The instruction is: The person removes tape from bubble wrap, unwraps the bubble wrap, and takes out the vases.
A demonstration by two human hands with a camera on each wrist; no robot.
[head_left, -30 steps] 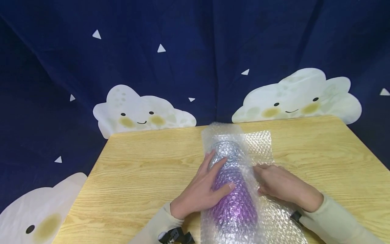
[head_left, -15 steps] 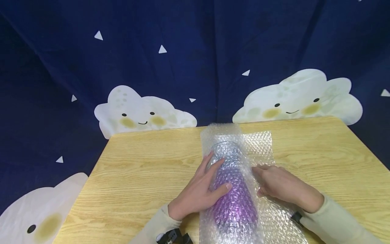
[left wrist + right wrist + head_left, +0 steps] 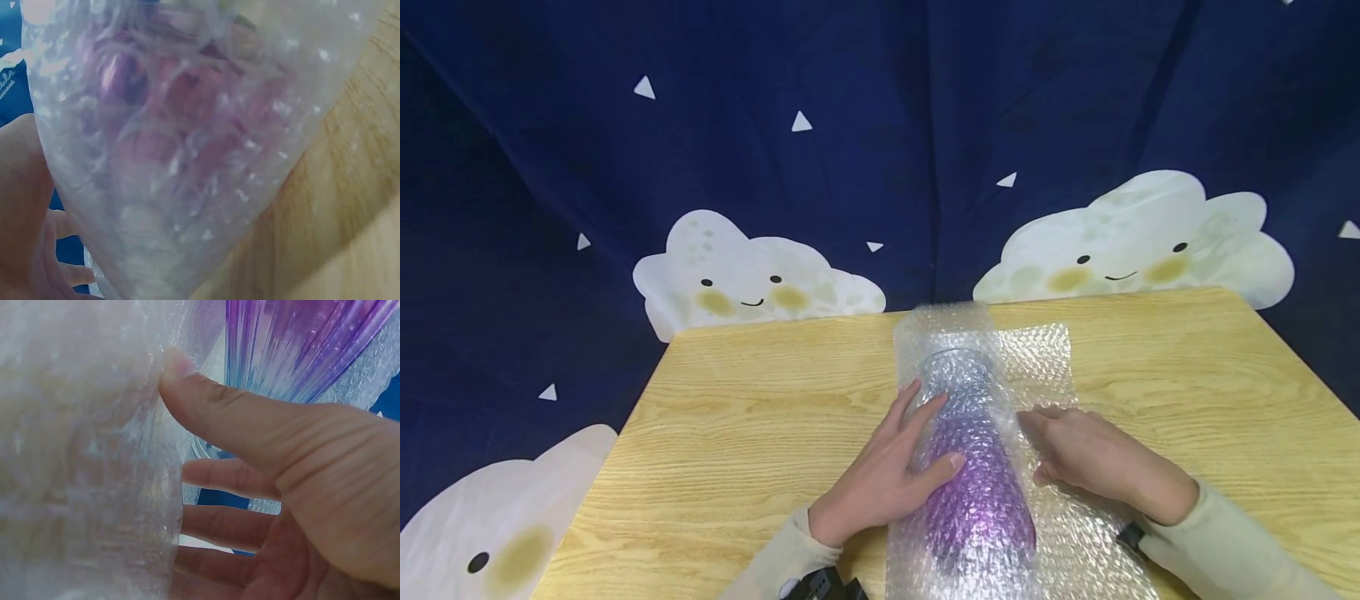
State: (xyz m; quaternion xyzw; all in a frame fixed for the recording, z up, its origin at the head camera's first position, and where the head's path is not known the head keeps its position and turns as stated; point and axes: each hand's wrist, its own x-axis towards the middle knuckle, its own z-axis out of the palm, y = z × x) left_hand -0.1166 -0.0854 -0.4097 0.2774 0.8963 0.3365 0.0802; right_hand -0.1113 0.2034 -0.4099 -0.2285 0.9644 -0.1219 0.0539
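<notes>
In the head view, a ribbed, see-through vase (image 3: pixel 981 492), purple fading to pale blue, lies lengthwise under a layer of bubble wrap (image 3: pixel 1036 354). My left hand (image 3: pixel 880 479) rests on the wrap over the vase's left side, fingers and thumb spread. At the vase's right side my right hand (image 3: pixel 1093 458) grips the wrap's edge. The right wrist view shows the thumb (image 3: pixel 219 412) on one face of the wrap and the fingers behind it, with the vase (image 3: pixel 294 350) beyond. Wrap blurs the purple and pink vase (image 3: pixel 187 100) in the left wrist view.
Everything lies on a wood-grain table (image 3: pixel 760 417). A flat stretch of wrap extends right of the vase, under the right hand. Behind the table's far edge hangs a dark blue curtain (image 3: pixel 850 167) with printed clouds.
My left hand has slid slightly down and left along the wrap over the vase. The right hand stays almost in place, holding the bubble wrap.
</notes>
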